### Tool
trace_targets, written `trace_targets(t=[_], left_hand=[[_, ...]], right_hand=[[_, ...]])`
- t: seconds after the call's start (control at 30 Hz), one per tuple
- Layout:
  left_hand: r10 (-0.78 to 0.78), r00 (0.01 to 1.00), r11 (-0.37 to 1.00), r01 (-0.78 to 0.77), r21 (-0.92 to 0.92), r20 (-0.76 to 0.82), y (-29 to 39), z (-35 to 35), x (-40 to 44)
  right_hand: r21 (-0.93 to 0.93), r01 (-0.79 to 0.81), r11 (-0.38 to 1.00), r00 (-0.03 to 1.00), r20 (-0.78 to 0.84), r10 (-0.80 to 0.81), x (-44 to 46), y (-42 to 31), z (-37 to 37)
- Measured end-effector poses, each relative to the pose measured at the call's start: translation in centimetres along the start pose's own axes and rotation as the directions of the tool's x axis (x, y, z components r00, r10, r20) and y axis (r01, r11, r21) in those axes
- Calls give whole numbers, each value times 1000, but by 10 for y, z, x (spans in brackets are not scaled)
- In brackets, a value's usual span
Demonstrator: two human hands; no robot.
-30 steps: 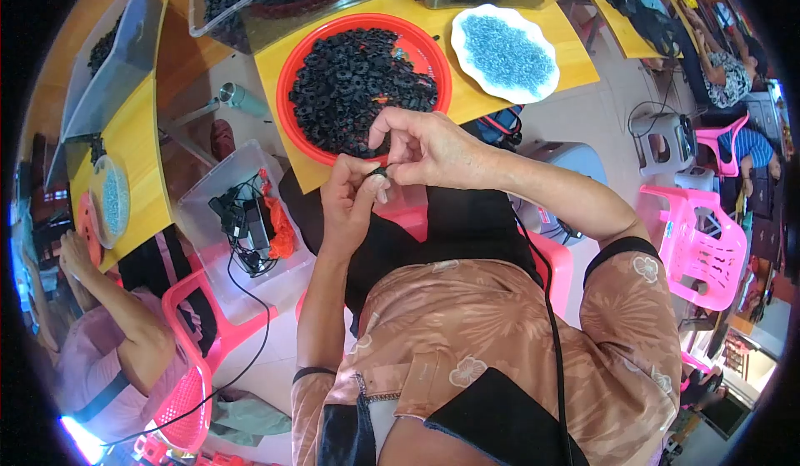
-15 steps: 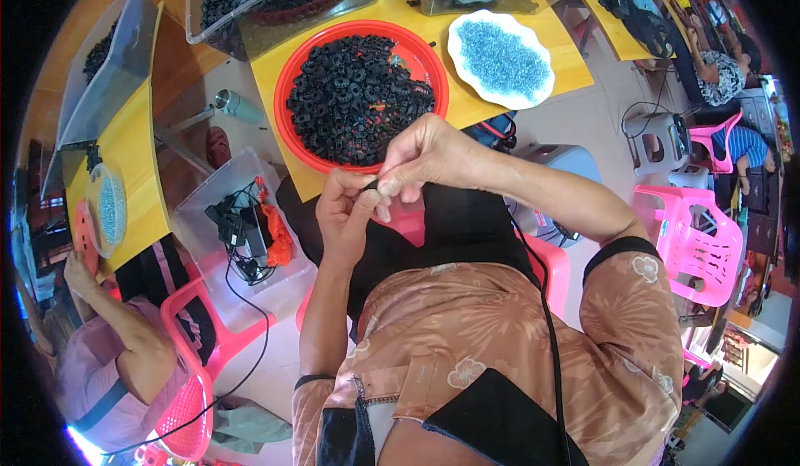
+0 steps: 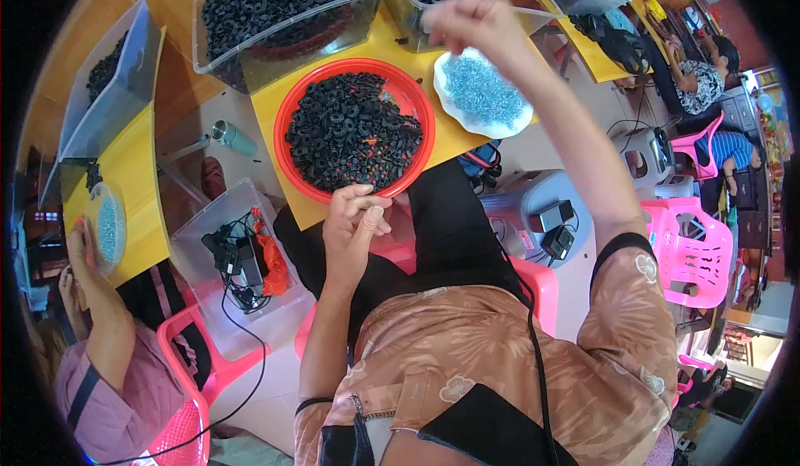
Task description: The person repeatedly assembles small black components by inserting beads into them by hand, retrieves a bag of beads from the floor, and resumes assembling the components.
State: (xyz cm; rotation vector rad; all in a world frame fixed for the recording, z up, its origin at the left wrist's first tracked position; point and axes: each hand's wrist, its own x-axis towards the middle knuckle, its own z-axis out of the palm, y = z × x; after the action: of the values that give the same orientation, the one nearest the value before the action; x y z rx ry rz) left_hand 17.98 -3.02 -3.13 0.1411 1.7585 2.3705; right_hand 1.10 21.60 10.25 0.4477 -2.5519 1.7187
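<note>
Head view: left hand beside the red tray's near rim, right hand out by the white plate

The left hand's fingers are curled and its thumb lies close to them; whether anything small sits in that pinch cannot be told. It is held just beside the near rim of the red tray. The right hand is blurred, its fingers bent and gathered near the far edge of the white plate; whether they have hold of anything cannot be told either.

Black pieces, some of them ring-like, heap up in the red tray, leaving bare red toward its right side. The tray sits toward the near left corner of the yellow table, its rim at the near edge. Small blue pieces cover the plate, which lies toward the near right corner.

Beyond the tray, by the table's left edge, stands a clear box of more black pieces; a second clear box stands next to it, partly behind the right hand.

Farther left, a co-worker's hand is at the edge of another yellow table. On the floor between the tables, a clear bin holds black cables and an orange-red bag.
</note>
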Motion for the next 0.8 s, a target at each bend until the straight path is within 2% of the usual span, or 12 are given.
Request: trace_targets(t=[0.03,0.07,0.13,0.2,0.23,0.3,0.4,0.43,0.53,0.63,0.73,0.8], left_hand=[[-6,1000,1000,6,1,-5,0,0,0],[-13,1000,1000,13,4,-18,0,-1,0],[-25,998,1000,25,7,-50,-1,-2,1],[-17,998,1000,17,1,-68,-1,-4,2],[-15,997,1000,15,2,-74,-1,-5,2],[-21,995,1000,21,-1,-96,-1,-6,3],[-19,995,1000,18,-12,-102,-2,-6,3],[-15,995,1000,13,-18,-99,-3,-6,3],[-47,994,999,48,0,-101,1,-4,2],[-69,993,996,64,-59,-92,1,-6,2],[-150,983,964,122,-234,-104,11,0,4],[-234,970,913,193,-358,-73,14,1,4]], right_hand=[[-183,66,981,982,-161,-96,11,-5,-8],[-687,132,714,888,-239,-394,22,-1,-15],[-704,257,662,867,-135,-480,19,-1,-5],[-438,294,850,944,-9,-331,8,29,30],[-502,300,811,954,145,-263,-3,28,45],[-554,264,790,959,239,-153,-20,47,71],[-662,183,727,980,179,-84,-30,53,91],[-675,222,704,975,163,-151,-30,62,94],[-654,220,724,973,205,-111,-25,71,92],[-551,172,816,985,122,-125,-37,61,91],[-393,393,831,919,141,-368,-75,35,102],[-493,515,701,857,288,-427,-99,23,111]])
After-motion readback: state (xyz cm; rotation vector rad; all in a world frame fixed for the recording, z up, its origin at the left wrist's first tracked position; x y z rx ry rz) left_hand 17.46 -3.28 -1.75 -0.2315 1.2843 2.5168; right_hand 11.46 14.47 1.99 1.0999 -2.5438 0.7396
